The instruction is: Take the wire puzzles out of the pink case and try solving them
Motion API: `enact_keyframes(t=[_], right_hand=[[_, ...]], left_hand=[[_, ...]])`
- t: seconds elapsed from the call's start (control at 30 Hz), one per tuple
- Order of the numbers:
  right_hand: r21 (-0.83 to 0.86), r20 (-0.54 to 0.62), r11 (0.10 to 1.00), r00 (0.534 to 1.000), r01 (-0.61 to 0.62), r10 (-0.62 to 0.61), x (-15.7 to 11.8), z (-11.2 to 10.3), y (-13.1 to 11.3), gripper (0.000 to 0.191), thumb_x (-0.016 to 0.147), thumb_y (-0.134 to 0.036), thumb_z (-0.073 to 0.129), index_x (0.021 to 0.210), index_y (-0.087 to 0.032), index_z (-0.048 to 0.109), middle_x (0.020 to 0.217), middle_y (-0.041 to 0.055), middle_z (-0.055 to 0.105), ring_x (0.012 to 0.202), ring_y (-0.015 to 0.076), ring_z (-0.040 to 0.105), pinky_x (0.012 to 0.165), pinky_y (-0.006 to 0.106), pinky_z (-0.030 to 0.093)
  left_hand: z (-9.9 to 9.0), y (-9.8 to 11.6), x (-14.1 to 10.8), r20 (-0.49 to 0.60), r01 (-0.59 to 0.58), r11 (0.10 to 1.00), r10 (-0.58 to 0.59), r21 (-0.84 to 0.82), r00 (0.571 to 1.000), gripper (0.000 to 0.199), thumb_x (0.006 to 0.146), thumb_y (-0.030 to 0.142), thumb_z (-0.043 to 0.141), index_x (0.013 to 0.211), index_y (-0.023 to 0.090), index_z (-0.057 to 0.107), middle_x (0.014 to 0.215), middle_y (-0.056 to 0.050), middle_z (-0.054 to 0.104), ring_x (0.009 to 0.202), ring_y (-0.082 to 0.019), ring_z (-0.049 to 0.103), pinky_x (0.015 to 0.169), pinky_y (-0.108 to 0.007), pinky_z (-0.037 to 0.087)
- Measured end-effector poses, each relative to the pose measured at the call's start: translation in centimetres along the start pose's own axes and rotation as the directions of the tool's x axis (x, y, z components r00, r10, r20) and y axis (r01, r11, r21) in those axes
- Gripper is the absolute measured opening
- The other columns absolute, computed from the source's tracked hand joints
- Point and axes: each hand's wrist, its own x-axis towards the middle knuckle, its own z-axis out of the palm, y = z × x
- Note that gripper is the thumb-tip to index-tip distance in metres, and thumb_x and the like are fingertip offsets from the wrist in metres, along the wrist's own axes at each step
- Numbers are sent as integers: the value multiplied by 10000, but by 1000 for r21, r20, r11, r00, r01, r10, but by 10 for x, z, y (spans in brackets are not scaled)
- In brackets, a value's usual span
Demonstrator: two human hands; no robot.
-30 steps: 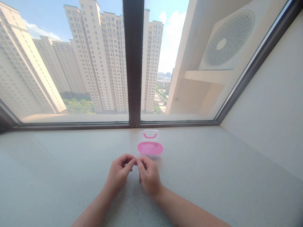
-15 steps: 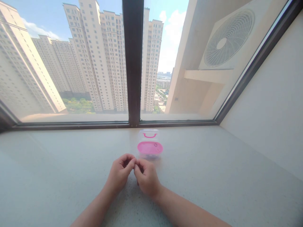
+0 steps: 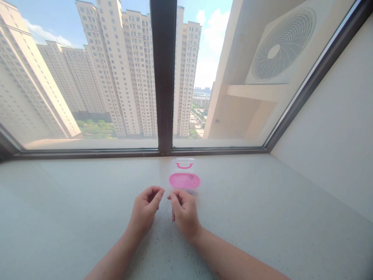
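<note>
The pink-and-clear box [image 3: 182, 181] on the sill [image 3: 262, 210] looks light, stiff, slick, best held by its sides. My right hand [image 3: 185, 214] partly blocks its front, my left hand [image 3: 145, 206] near but apart; both curl towards a pinch, whether closed on anything I can't tell. A dark ring [image 3: 191, 177] shows on its pink top.

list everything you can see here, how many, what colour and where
pink oval tray: 1, pink, beyond the hands
container: 1, clear, under the tray
handle: 1, pink, on a clear piece behind the tray
small ring shape: 1, dark, tray's right side
sill: 1, pale, under everything
window frame: 1, dark brown, behind sill
wall: 1, white, right
fan unit: 1, white, outside, upper right
towers: several, cream, outside
trees: several, green, below towers
left hand: 1, bare, left of centre
right hand: 1, bare, near tray
</note>
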Motion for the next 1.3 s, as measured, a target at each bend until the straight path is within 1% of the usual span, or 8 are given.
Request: enact_keyframes(t=[0.47, 0.77, 0.97, 1.3], right_hand=[[66, -9, 998, 1000, -4, 4, 1, 1, 0, 275, 868, -366, 436, 766, -147, 567, 374, -83, 386, 302, 79, 363, 336, 177, 277], [76, 1, 997, 1000, -6, 6, 0, 1, 2, 274, 873, -359, 426, 743, -152, 551, 363, -85, 378, 294, 75, 356, 328, 169, 260], [87, 2, 996, 1000, -16, 16, 0, 2, 1, 275, 878, -352, 421, 730, -153, 542, 372, -83, 382, 302, 73, 355, 330, 166, 263], [127, 11, 992, 1000, -26, 25, 1, 2, 4, 259, 876, -328, 423, 708, -157, 522, 360, -88, 375, 294, 66, 345, 319, 159, 245]], left_hand=[[0, 4, -1, 5, -2, 1000, 2, -4, 1000, 270, 749, 423, 608, 762, 155, 635, 543, 33, 529, 465, -89, 407, 445, -195, 335], [2, 5, -2, 57, -5, 1000, 5, -14, 998, 260, 767, 411, 592, 732, 155, 623, 488, 51, 460, 453, -85, 379, 443, -191, 312], [1, 5, -1, 79, 0, 1000, 2, -26, 997, 259, 781, 404, 582, 736, 151, 618, 487, 51, 443, 457, -82, 375, 444, -184, 312], [0, -2, 0, 74, 1, 999, 3, -51, 997, 270, 779, 402, 584, 798, 136, 631, 520, 48, 460, 454, -75, 383, 433, -179, 308]])
